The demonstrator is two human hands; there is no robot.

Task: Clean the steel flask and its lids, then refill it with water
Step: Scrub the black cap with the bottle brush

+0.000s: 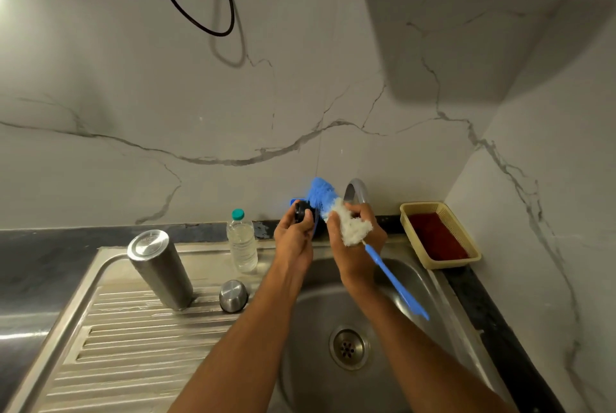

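The steel flask (160, 271) stands upside down on the ribbed drainboard at the left. Beside it rests a round steel outer lid (233, 296). My left hand (293, 239) grips a small black inner lid (301, 211) above the sink basin (416, 282). My right hand (353, 246) is wrapped round the white and blue bristles of a bottle brush (325, 194), whose blue handle (396, 286) slants down to the right. The brush head lies against the black lid.
A clear plastic bottle (242, 241) with a teal cap stands at the sink's back edge. The tap spout (356, 191) curves up behind my right hand. A beige basket (440, 234) with a red scrubber sits at the right. A drain (349, 347) lies below. A blue object behind my hands is mostly hidden.
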